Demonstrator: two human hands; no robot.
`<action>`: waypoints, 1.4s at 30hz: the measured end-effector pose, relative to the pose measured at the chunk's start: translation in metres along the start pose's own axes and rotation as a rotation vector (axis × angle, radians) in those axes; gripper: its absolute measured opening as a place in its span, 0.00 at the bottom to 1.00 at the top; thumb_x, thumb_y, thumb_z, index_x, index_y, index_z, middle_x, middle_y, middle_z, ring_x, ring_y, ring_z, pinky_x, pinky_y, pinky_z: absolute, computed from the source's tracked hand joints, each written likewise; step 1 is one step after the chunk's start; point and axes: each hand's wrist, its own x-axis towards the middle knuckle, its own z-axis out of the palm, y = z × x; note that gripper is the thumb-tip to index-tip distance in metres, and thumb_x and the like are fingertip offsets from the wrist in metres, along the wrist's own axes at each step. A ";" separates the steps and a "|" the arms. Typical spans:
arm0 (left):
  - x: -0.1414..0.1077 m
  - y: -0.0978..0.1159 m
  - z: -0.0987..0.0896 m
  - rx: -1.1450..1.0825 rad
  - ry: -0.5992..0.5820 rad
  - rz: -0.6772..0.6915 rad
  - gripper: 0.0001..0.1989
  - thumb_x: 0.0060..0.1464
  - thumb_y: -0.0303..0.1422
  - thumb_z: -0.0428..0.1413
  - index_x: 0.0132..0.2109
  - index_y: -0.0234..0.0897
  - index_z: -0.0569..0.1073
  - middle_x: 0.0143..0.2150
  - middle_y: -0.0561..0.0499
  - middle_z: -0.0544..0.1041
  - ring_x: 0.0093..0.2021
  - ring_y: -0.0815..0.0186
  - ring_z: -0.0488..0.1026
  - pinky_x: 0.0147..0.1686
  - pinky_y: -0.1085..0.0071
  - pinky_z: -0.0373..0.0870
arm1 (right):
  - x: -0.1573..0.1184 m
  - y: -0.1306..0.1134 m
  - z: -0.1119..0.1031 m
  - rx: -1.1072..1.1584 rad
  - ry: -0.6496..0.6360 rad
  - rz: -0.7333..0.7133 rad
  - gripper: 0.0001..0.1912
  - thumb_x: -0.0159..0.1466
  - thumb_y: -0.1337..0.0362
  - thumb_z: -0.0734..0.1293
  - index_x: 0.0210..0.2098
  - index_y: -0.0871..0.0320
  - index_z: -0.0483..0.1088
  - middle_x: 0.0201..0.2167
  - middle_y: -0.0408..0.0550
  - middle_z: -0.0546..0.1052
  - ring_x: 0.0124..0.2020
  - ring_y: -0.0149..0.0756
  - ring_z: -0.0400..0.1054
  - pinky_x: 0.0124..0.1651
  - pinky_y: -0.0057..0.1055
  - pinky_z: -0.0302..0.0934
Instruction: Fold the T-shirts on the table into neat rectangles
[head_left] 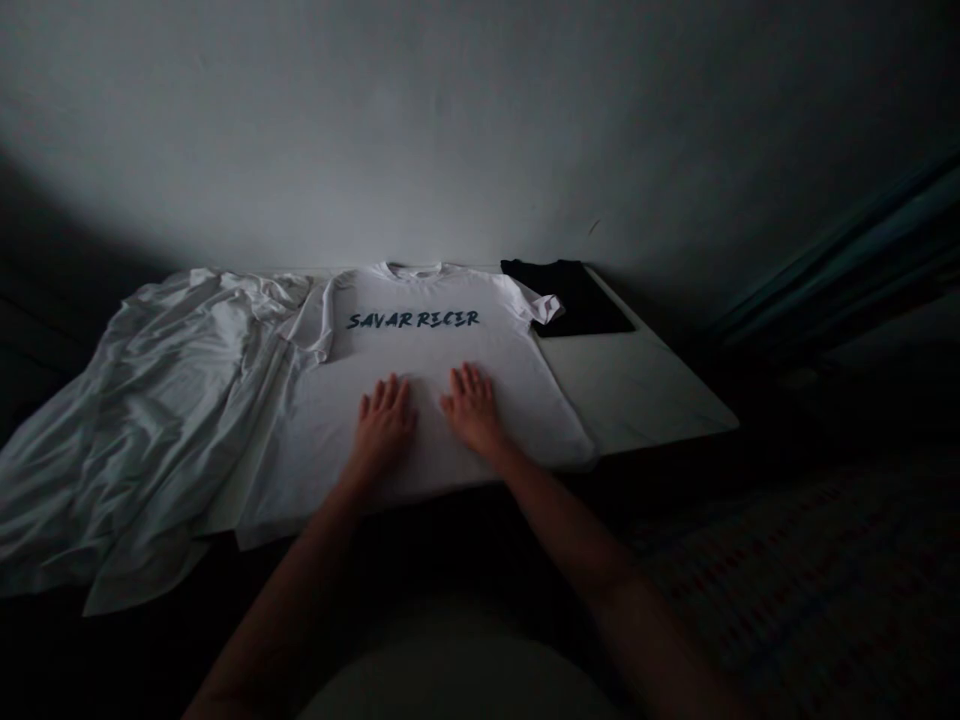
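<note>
A white T-shirt [420, 350] with dark lettering across its chest lies spread out on the table, collar toward the wall. Both of my hands rest on its lower front, below the print. My left hand [385, 415] lies palm down with the fingers stretched forward. A short way to its right, my right hand [472, 405] is also flat on the cloth, fingers apart. Neither hand grips anything. The shirt's left sleeve touches the crumpled cloth beside it, and its right sleeve is bunched over the edge of a folded black garment.
Crumpled white cloth [165, 400] covers the table's left end and hangs over the front edge. The folded black garment [581, 295] lies at the back right of the pale table [645, 390]. A grey wall [450, 130] stands close behind. The floor at right is dark.
</note>
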 end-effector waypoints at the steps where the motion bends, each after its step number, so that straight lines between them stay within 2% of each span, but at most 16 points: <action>1: -0.002 0.016 0.002 -0.015 0.018 0.047 0.29 0.68 0.37 0.38 0.72 0.36 0.55 0.75 0.43 0.53 0.74 0.51 0.49 0.69 0.48 0.49 | -0.010 -0.019 0.004 0.021 -0.002 -0.085 0.28 0.74 0.59 0.52 0.71 0.63 0.55 0.73 0.59 0.52 0.73 0.48 0.45 0.72 0.52 0.39; 4: -0.023 0.014 0.009 -0.015 0.086 0.052 0.28 0.68 0.39 0.38 0.72 0.44 0.57 0.75 0.47 0.53 0.74 0.51 0.49 0.69 0.46 0.48 | -0.047 -0.029 0.007 0.029 0.021 -0.173 0.28 0.74 0.57 0.52 0.71 0.54 0.55 0.73 0.50 0.53 0.73 0.43 0.45 0.72 0.50 0.40; 6: -0.050 -0.023 0.012 -0.003 0.122 -0.011 0.29 0.67 0.43 0.40 0.72 0.46 0.57 0.75 0.47 0.53 0.74 0.50 0.49 0.68 0.46 0.50 | -0.072 0.008 0.001 -0.007 0.048 -0.148 0.29 0.73 0.53 0.54 0.71 0.52 0.55 0.73 0.50 0.53 0.73 0.45 0.45 0.72 0.51 0.41; 9: -0.099 -0.090 0.012 -0.007 0.174 -0.105 0.29 0.66 0.42 0.41 0.73 0.51 0.53 0.74 0.50 0.56 0.74 0.51 0.48 0.67 0.44 0.52 | -0.102 0.086 -0.008 -0.067 0.128 -0.001 0.30 0.72 0.52 0.54 0.71 0.53 0.56 0.73 0.52 0.54 0.73 0.48 0.46 0.71 0.53 0.44; 12: -0.120 -0.116 0.004 0.003 0.198 -0.178 0.31 0.65 0.40 0.42 0.73 0.51 0.52 0.72 0.48 0.59 0.74 0.47 0.46 0.66 0.38 0.51 | -0.109 0.124 -0.011 -0.092 0.196 0.141 0.33 0.72 0.52 0.53 0.72 0.59 0.53 0.73 0.58 0.53 0.74 0.57 0.42 0.69 0.62 0.44; 15: -0.090 -0.082 -0.005 0.025 0.216 -0.168 0.31 0.65 0.41 0.42 0.73 0.38 0.55 0.73 0.40 0.57 0.74 0.43 0.42 0.67 0.36 0.48 | -0.086 0.086 -0.010 -0.082 0.146 0.127 0.34 0.71 0.53 0.55 0.72 0.62 0.52 0.73 0.60 0.50 0.74 0.64 0.36 0.67 0.70 0.40; 18: -0.036 -0.033 -0.004 -0.047 0.120 0.091 0.31 0.67 0.39 0.40 0.73 0.36 0.53 0.75 0.42 0.52 0.75 0.51 0.45 0.69 0.49 0.52 | -0.049 0.024 -0.007 0.037 -0.048 -0.244 0.32 0.72 0.56 0.55 0.73 0.57 0.49 0.74 0.53 0.48 0.75 0.51 0.38 0.72 0.57 0.42; 20: -0.017 -0.026 0.003 -0.077 0.042 0.246 0.31 0.68 0.41 0.40 0.74 0.38 0.51 0.75 0.45 0.52 0.74 0.55 0.48 0.69 0.53 0.54 | -0.033 0.012 -0.007 0.089 -0.136 -0.456 0.31 0.73 0.55 0.55 0.73 0.54 0.49 0.74 0.49 0.49 0.75 0.43 0.40 0.73 0.49 0.44; 23: -0.036 -0.067 0.015 -0.041 0.046 0.275 0.32 0.67 0.47 0.41 0.74 0.44 0.51 0.74 0.48 0.53 0.74 0.56 0.50 0.70 0.53 0.52 | -0.029 0.064 -0.010 0.054 -0.119 -0.465 0.32 0.73 0.52 0.55 0.73 0.54 0.50 0.74 0.49 0.50 0.75 0.42 0.39 0.73 0.49 0.44; 26: -0.074 -0.124 0.020 0.014 0.167 0.107 0.35 0.66 0.49 0.40 0.74 0.41 0.48 0.74 0.45 0.55 0.74 0.53 0.50 0.68 0.50 0.55 | -0.030 0.142 -0.011 -0.012 0.008 -0.282 0.32 0.73 0.53 0.54 0.73 0.55 0.48 0.73 0.52 0.52 0.74 0.43 0.41 0.72 0.52 0.47; 28: -0.076 -0.135 0.018 0.039 0.252 0.018 0.36 0.65 0.49 0.41 0.74 0.36 0.49 0.73 0.40 0.57 0.73 0.48 0.49 0.67 0.45 0.56 | -0.016 0.163 -0.006 -0.036 0.097 -0.193 0.33 0.73 0.52 0.53 0.73 0.59 0.49 0.72 0.58 0.55 0.73 0.47 0.45 0.71 0.54 0.50; 31: -0.022 -0.101 0.012 -0.016 0.223 0.153 0.34 0.66 0.45 0.42 0.74 0.39 0.50 0.74 0.43 0.55 0.74 0.51 0.48 0.69 0.49 0.53 | 0.034 0.126 0.009 -0.011 0.052 -0.325 0.31 0.73 0.55 0.52 0.72 0.59 0.53 0.71 0.56 0.58 0.73 0.46 0.46 0.71 0.52 0.50; 34: 0.076 -0.054 0.018 -0.129 0.079 0.389 0.32 0.68 0.39 0.39 0.74 0.35 0.46 0.75 0.44 0.52 0.75 0.60 0.46 0.70 0.59 0.50 | 0.108 0.063 0.024 0.029 -0.102 -0.582 0.30 0.74 0.56 0.52 0.72 0.58 0.53 0.72 0.51 0.55 0.73 0.40 0.45 0.73 0.45 0.47; 36: 0.142 -0.044 0.027 -0.164 0.048 0.358 0.32 0.68 0.42 0.39 0.74 0.32 0.48 0.75 0.41 0.52 0.74 0.58 0.47 0.71 0.58 0.49 | 0.162 0.045 0.029 0.010 -0.134 -0.600 0.30 0.73 0.55 0.53 0.72 0.57 0.53 0.73 0.50 0.54 0.74 0.41 0.44 0.73 0.46 0.44; 39: 0.219 -0.065 0.036 -0.147 0.053 0.240 0.32 0.68 0.45 0.39 0.73 0.34 0.51 0.75 0.41 0.52 0.75 0.54 0.46 0.71 0.55 0.46 | 0.240 0.064 0.032 -0.059 -0.119 -0.453 0.29 0.73 0.56 0.54 0.71 0.51 0.54 0.73 0.47 0.52 0.74 0.43 0.44 0.73 0.48 0.43; 42: 0.271 -0.099 0.035 -0.114 0.061 0.115 0.32 0.68 0.45 0.40 0.73 0.34 0.53 0.75 0.41 0.52 0.74 0.52 0.46 0.71 0.53 0.45 | 0.299 0.102 0.031 -0.144 -0.089 -0.292 0.29 0.73 0.57 0.54 0.72 0.49 0.53 0.73 0.46 0.52 0.73 0.44 0.45 0.72 0.48 0.44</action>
